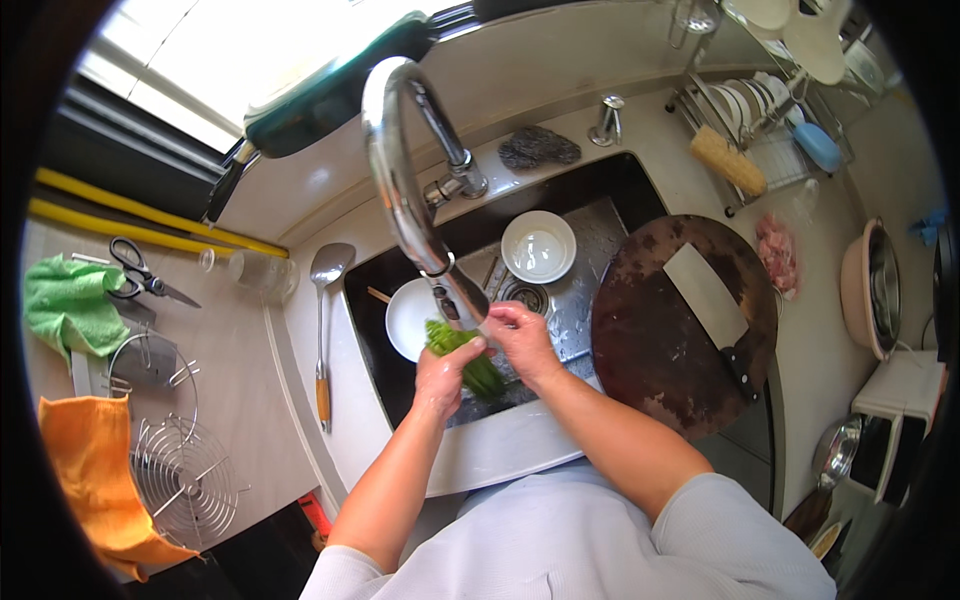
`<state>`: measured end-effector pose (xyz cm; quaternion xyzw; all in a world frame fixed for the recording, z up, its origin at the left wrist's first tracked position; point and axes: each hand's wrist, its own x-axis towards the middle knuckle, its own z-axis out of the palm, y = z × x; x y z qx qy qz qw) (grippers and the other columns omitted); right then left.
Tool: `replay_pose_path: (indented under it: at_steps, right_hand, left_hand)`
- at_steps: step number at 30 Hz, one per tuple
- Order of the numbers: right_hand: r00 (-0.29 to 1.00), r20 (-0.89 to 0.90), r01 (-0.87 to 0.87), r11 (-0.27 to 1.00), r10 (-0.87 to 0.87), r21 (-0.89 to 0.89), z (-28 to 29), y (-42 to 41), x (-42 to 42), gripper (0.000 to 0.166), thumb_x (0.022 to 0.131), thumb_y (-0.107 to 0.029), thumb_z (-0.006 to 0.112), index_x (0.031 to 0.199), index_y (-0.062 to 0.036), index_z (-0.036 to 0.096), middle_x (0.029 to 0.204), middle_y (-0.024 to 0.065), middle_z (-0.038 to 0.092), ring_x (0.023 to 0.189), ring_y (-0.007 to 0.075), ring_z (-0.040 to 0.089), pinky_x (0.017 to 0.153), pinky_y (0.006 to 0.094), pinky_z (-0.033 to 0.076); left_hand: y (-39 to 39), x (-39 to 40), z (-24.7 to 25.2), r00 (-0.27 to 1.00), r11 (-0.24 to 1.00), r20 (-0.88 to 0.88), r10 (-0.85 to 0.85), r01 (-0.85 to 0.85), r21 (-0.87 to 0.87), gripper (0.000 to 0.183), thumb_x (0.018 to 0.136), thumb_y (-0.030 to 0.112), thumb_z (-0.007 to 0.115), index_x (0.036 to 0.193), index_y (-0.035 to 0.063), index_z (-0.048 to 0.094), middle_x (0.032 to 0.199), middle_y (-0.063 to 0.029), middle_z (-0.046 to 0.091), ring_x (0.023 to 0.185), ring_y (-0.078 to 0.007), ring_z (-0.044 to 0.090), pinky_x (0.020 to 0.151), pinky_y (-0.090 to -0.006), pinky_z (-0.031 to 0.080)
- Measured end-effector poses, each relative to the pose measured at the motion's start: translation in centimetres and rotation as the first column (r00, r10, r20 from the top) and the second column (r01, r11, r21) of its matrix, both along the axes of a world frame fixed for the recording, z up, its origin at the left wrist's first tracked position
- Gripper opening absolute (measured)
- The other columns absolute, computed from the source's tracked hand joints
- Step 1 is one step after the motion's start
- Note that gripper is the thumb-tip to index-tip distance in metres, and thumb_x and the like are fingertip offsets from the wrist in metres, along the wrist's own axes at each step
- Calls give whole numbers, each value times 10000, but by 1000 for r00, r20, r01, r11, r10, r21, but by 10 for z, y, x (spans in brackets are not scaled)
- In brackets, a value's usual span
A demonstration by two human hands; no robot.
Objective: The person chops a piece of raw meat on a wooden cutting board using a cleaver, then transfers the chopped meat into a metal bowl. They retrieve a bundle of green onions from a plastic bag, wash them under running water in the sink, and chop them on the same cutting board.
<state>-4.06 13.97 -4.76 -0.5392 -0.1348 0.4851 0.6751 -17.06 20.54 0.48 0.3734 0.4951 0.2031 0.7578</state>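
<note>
My left hand (441, 377) grips a bunch of green vegetable stalks (481, 373) beneath the chrome pull-out faucet (465, 304). At the other side of the spout, my right hand (523, 341) has curled, wet fingers close to the stalks. Whether those fingers pinch anything is hard to see. Both hands are over the dark sink (379, 360). Partly behind the faucet head is a white bowl (407, 319). A second white bowl (538, 247) with water in it stands farther back, near the drain (527, 298).
A round cutting board (637, 337) overlaps the sink's right side, bearing a cleaver (705, 296). Beyond it lies bagged raw meat (777, 255). A spatula (322, 330) rests left of the sink; scissors (150, 277), cloths and a wire rack (187, 487) are farther left.
</note>
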Motion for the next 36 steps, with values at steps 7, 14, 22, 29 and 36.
replay_pose_path:
  at_steps: [7, 14, 22, 29, 36]
  right_hand:
    - [937, 312, -188, 979, 156, 74, 22, 10, 42, 178, 941, -174, 791, 1051, -34, 777, 1153, 80, 655, 881, 160, 683, 708, 298, 569]
    - [47, 984, -227, 957, -174, 180, 76, 141, 79, 194, 928, -193, 700, 1062, -53, 699, 1071, 177, 685, 986, 396, 690, 839, 490, 577]
    - [-25, 963, -392, 883, 269, -257, 105, 167, 96, 219, 891, -241, 634, 912, -59, 753, 1002, 162, 752, 953, 371, 749, 834, 491, 594]
    - [-318, 869, -163, 881, 379, -444, 130, 151, 103, 204, 910, -214, 633, 979, -98, 786, 1006, 165, 780, 988, 345, 757, 843, 453, 601]
    - [-502, 733, 43, 860, 459, -509, 104, -35, 87, 271, 868, -358, 760, 959, -103, 765, 1020, 127, 694, 1024, 339, 647, 897, 441, 524]
  left_hand:
    - [11, 17, 2, 985, 996, 169, -35, 48, -70, 273, 875, 22, 755, 1128, -46, 679, 983, -150, 750, 884, -254, 741, 813, -374, 596]
    - [5, -16, 17, 985, 997, 158, 66, -70, 20, 210, 910, 85, 774, 1075, 24, 660, 924, -88, 717, 922, -235, 716, 884, -395, 566]
    - [5, -55, 37, 977, 992, 212, 11, -37, 119, 195, 913, 73, 783, 1068, 19, 677, 974, -91, 744, 974, -204, 713, 925, -372, 551]
    - [-3, -56, 55, 985, 891, 125, -119, 50, 452, 129, 906, 28, 762, 1014, 29, 691, 1200, -157, 696, 1056, -230, 695, 965, -383, 544]
    - [-6, -75, 2, 950, 720, -284, -129, 287, 632, 198, 914, 188, 840, 995, 32, 748, 899, -42, 774, 797, -131, 698, 780, -298, 558]
